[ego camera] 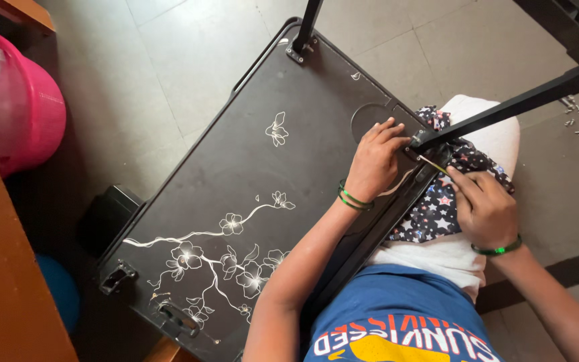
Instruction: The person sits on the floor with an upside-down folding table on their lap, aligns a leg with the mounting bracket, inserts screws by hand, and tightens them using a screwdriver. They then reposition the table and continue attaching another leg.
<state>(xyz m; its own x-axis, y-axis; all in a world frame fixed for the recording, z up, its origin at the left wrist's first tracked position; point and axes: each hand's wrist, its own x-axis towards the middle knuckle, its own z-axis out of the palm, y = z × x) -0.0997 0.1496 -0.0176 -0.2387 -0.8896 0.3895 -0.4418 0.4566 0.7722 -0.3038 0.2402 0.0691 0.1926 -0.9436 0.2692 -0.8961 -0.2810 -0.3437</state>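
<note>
A black folding lap table with a white flower pattern lies upside down across my lap. My left hand, with green bangles on the wrist, presses on the board beside the hinge bracket of a black metal leg. My right hand grips a thin screwdriver whose tip points at that bracket. A second black leg stands up at the far corner of the board.
A pink plastic tub stands at the left by a wooden edge. Several loose screws lie on the tiled floor at the right. A star-patterned cloth and white cushion lie under the board's right side.
</note>
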